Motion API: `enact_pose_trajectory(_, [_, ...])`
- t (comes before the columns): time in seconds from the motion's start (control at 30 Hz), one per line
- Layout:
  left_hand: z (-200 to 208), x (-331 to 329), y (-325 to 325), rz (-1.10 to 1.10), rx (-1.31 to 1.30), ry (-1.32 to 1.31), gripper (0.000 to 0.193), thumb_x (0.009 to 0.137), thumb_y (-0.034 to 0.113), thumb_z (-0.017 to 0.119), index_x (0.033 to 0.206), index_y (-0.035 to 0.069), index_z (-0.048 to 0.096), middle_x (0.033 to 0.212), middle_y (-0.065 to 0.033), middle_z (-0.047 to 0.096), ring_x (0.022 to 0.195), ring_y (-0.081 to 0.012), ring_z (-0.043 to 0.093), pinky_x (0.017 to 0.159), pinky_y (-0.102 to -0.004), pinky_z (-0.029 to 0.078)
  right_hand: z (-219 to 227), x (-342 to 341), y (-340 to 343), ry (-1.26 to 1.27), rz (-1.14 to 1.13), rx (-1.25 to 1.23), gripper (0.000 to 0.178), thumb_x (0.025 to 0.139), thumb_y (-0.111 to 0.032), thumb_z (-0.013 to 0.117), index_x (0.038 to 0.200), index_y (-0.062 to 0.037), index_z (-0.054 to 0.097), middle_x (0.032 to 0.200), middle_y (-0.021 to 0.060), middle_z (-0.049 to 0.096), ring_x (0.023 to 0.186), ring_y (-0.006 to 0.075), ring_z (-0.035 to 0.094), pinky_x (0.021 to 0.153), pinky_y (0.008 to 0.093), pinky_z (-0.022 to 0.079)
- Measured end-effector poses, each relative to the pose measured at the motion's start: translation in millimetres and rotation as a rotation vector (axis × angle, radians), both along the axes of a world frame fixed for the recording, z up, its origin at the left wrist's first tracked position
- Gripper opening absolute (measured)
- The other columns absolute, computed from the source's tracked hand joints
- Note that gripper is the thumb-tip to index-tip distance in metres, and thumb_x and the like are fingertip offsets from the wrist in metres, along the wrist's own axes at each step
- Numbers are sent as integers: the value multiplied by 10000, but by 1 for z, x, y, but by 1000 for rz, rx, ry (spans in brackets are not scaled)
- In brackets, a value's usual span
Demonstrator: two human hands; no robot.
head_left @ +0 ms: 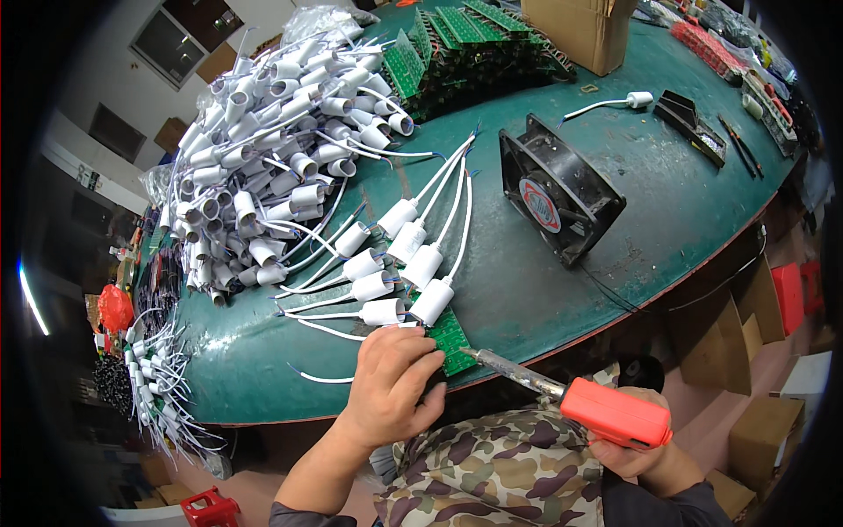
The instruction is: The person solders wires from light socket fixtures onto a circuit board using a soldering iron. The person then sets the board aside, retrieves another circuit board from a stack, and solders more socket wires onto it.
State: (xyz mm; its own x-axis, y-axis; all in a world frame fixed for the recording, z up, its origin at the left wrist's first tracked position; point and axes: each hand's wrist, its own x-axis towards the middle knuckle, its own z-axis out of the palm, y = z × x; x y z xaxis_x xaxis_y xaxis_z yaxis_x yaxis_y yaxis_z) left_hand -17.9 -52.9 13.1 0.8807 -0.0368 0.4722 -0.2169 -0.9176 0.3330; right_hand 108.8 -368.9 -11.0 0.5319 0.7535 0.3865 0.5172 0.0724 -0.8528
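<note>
Head view: the left hand (395, 382) is lowered over the near edge of the green worktop (246, 378), its forearm brought in from below, its fingers bent and its thumb drawn in toward them; the fingertips are partly hidden, so what is pinched cannot be told. Beneath and beside it, a green circuit board (450, 342) is seen near that edge, with white cylindrical sockets (433, 301) on trailing cables grouped around its far end. By the right hand (619, 452), the red handle of a soldering iron (615, 413) is gripped from below; the iron is slanted up and leftward, its tip held at the board's right edge, though contact cannot be confirmed. Beyond the hands, a cardboard box (575, 35) is set at the far side, its interior out of sight. At the right, a narrow black tray (689, 127) is placed near a loose socket, its contents too small to be made out. Behind the large heap of sockets (263, 167), a clear plastic bag (325, 25) is partly seen, its contents indistinct. A black cooling fan (562, 189) is stood between the grouped sockets and the tray.
</note>
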Motion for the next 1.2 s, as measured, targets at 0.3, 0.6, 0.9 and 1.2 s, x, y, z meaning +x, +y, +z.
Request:
enact_pose_trajectory(0.3, [-13,-6,3,-66,79,-11,367,678,52,856,996,83,677,1105,-86,668,1078,-323,654,1013,-539,465,-2,-1,-8,-8,-3,-40,383,796,-239,813,1056,20,707,923,129,743,725,290,733,651,359,590])
enact_pose_trajectory(0.6, [-5,-4,-6,62,38,84,366,669,81,864,965,89,649,1202,-140,631,1172,-375,595,1056,-571,414,-6,-2,-11,-29,-15,15,375,766,-209,838,1032,13,695,947,131,722,734,297,723,654,371,595])
enact_pose_trajectory(0.9, [23,-1,22,31,-22,-64,222,758,4,793,889,71,626,1130,-167,668,1126,-378,634,1034,-561,449,-14,8,-24,-91,11,65,441,795,-215,791,1131,35,655,979,151,719,682,251,694,594,323,559])
enact_pose_trajectory(1.2, [49,72,72,-159,458,465,709,767,44,710,1451,128,541,1502,-175,500,1475,-386,394,1209,-618,280,-53,-4,-67,286,-324,210,498,896,-210,674,1295,64,556,1084,155,703,722,132,649,622,271,537])
